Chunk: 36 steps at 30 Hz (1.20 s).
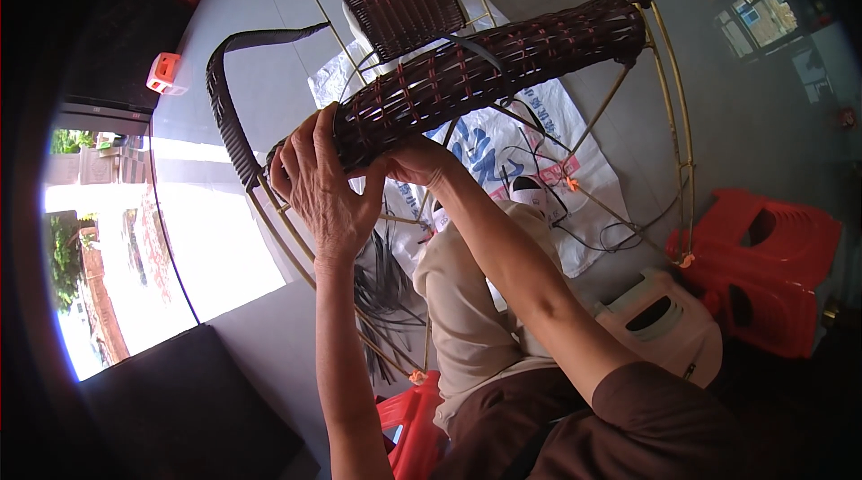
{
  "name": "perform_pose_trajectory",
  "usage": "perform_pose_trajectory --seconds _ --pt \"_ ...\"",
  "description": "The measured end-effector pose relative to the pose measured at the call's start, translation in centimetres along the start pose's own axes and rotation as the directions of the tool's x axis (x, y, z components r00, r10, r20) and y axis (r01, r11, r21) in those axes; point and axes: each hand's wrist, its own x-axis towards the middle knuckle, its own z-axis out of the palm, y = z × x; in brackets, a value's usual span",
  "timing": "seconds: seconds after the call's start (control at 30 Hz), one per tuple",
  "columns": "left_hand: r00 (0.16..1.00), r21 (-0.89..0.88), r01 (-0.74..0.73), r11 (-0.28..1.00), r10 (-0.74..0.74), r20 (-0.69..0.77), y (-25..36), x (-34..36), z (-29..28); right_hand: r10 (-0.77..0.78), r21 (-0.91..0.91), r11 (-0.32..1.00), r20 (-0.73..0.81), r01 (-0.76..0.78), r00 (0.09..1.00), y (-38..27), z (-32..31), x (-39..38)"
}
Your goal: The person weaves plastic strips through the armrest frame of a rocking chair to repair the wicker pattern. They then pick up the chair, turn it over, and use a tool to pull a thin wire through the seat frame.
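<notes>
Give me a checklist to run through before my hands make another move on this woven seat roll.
1. Left hand on the woven roll's left end: ok.
2. Right hand at the roll's underside, beside the left: ok.
3. Right fingertips' hold on a strip: cannot tell, fingertips hidden.
4. Loose dark strands well away from the shoes: not ok, some lie close by.
5. White printed sheet spread on the floor beneath: ok.

Red plastic stool [790,287] just beside beige plastic stool [693,329], orange-and-white plastic object [163,76] far left.
</notes>
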Motion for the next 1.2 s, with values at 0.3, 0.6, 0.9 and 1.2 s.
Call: perform_pose_trajectory --seconds 0.3,0.6,0.9,1.2 --pt "1.000 0.007 -0.004 1.000 0.004 0.001 -0.1 0.1 0.0 -0.083 0.290 0.956 0.159 0.034 0.984 0.7 0.5 0.3" --pt "1.000 -0.035 0.021 0.999 -0.021 -0.009 -0.1 -0.1 0.3 -0.087 -0.076 0.994 -0.154 0.076 0.984 0.0 1.2 -1.3" --pt "0.999 -0.006 0.003 1.000 -0.003 -0.040 -0.2 0.0 0.4 -0.581 -0.878 0.424 -0.077 0.221 0.811 -0.5 1.8 -2.6" --pt "1.000 -0.051 0.023 0.998 -0.024 -0.017 -0.6 -0.2 0.0 -0.688 -0.897 0.401 -0.163 0.184 0.707 0.2 3.0 -2.6"
